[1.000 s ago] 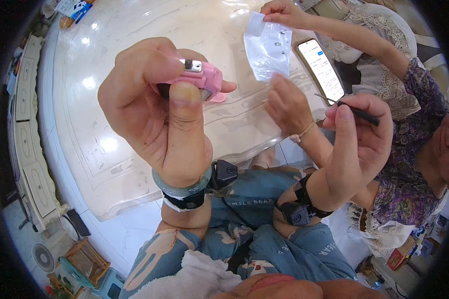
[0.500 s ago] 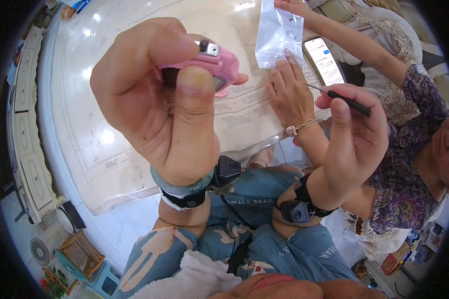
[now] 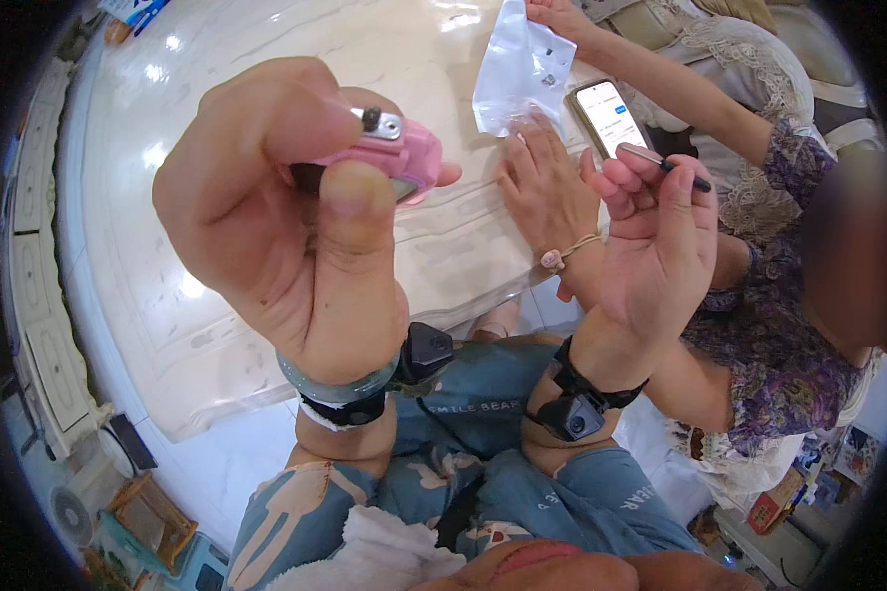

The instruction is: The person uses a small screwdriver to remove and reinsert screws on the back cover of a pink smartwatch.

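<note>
Up over the table [image 3: 148, 256], a pink gadget [image 3: 421, 153], pinched firmly between thumb and fingers of the left hand [image 3: 281, 187]; on top, a shiny metal plate [image 3: 390, 126] and, near the bent forefinger, a small dark stub [image 3: 371, 118]. Best gripped by the pink sides, clear of the metal, perhaps with the wrist braced on the tabletop for steadiness. Well apart, in the light finger-and-thumb grasp of the right hand [image 3: 655, 231], a slim screwdriver [image 3: 695, 180], shaft toward the left. For good control, probably best to line up shaft and metal squarely and press gently. Farther out, under a co-worker's hands [image 3: 549, 182], a plastic bag [image 3: 511, 84] with small parts [image 3: 550, 74], inside or on top, impossible to tell; beside it, a lit phone [image 3: 606, 110].
</note>
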Demonstrator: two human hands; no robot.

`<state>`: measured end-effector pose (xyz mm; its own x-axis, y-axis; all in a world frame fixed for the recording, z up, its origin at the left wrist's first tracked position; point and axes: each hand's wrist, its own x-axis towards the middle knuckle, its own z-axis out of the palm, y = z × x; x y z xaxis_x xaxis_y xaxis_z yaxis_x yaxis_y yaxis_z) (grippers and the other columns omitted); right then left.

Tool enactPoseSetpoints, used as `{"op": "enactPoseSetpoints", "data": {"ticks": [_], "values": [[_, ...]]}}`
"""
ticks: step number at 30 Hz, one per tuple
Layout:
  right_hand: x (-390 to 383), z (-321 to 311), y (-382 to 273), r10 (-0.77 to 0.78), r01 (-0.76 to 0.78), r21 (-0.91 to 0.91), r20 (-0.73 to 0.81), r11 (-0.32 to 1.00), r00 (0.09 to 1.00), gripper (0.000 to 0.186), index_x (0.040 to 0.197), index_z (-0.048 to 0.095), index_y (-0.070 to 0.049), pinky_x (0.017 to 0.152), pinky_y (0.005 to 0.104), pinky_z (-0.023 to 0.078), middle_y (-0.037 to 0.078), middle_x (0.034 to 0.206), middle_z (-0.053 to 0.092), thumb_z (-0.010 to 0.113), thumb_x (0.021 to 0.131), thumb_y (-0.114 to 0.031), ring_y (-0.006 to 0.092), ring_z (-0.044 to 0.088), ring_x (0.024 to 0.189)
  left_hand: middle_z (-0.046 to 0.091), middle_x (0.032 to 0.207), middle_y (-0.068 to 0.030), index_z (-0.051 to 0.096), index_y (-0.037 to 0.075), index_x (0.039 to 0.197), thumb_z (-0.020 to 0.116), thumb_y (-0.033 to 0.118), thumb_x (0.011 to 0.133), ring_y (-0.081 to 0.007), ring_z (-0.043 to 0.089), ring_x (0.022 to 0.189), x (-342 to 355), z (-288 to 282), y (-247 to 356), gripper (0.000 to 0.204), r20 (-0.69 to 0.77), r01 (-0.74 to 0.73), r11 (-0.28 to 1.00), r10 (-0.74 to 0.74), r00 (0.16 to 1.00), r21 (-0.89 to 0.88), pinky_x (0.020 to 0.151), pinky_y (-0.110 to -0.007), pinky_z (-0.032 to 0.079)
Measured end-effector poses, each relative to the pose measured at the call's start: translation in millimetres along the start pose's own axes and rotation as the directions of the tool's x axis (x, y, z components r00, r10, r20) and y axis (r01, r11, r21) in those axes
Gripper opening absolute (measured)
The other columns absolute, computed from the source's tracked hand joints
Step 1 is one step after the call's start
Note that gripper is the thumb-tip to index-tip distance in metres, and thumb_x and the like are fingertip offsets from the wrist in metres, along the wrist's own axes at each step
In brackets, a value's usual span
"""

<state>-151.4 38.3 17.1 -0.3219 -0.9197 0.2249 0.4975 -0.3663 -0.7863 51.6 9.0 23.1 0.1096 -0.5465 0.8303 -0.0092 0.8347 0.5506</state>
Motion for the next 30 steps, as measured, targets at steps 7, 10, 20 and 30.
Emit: {"op": "enactPoseSetpoints", "data": {"ticks": [7, 10, 20, 30], "values": [[1.2, 1.9, 2.4, -0.029, 0.028, -0.045, -0.014, 0.999, 0.999, 0.015, 0.105, 0.048, 0.000, 0.073, 0.0373, 0.056, 0.022, 0.094, 0.064, 0.047, 0.098, -0.014, 0.0257, 0.066, 0.078, 0.054, 0.093, -0.0168, 0.047, 0.004, 0.112, 0.054, 0.016, 0.093, -0.0204, 0.058, 0.065, 0.6, 0.4, -0.2, 0.024, 0.000, 0.000, 0.998, 0.000, 1.000, -0.056, 0.046, -0.035, 0.059], [0.8, 2.3, 0.6, -0.117, 0.113, -0.165, -0.011, 0.980, 0.993, 0.016, 0.105, 0.047, 0.000, 0.071, 0.0369, 0.057, 0.023, 0.094, 0.064, 0.047, 0.097, -0.014, 0.0254, 0.066, 0.077, 0.053, 0.094, -0.0171, 0.047, 0.005, 0.113, 0.054, 0.017, 0.093, -0.0202, 0.057, 0.064, -0.5, 2.5, 0.6, 0.024, -0.008, -0.004, 1.000, 0.003, 1.000, -0.022, 0.046, -0.035, 0.059], [1.7, 8.0, 3.0, -0.171, 0.168, -0.403, 0.029, 0.900, 0.985, 0.012, 0.103, 0.047, 0.003, 0.072, 0.0316, 0.055, 0.018, 0.092, 0.064, 0.052, 0.094, -0.005, 0.0190, 0.064, 0.078, 0.051, 0.089, -0.0165, 0.045, 0.004, 0.113, 0.052, 0.016, 0.094, -0.0195, 0.056, 0.063, 1.8, 1.8, -0.2, 0.024, -0.003, -0.001, 0.999, 0.001, 1.000, -0.039, 0.044, -0.034, 0.058], [1.7, 13.2, 8.2, -0.194, 0.190, -0.630, 0.063, 0.753, 0.979, 0.012, 0.099, 0.052, 0.004, 0.076, 0.0245, 0.049, 0.012, 0.091, 0.064, 0.056, 0.091, -0.004, 0.0130, 0.060, 0.081, 0.048, 0.077, -0.0120, 0.046, 0.005, 0.114, 0.050, 0.018, 0.095, -0.0177, 0.054, 0.059, 9.6, -18.2, -4.7, 0.023, 0.157, -0.053, 0.995, 0.038, 0.987, 0.088, 0.042, -0.033, 0.057]]}}
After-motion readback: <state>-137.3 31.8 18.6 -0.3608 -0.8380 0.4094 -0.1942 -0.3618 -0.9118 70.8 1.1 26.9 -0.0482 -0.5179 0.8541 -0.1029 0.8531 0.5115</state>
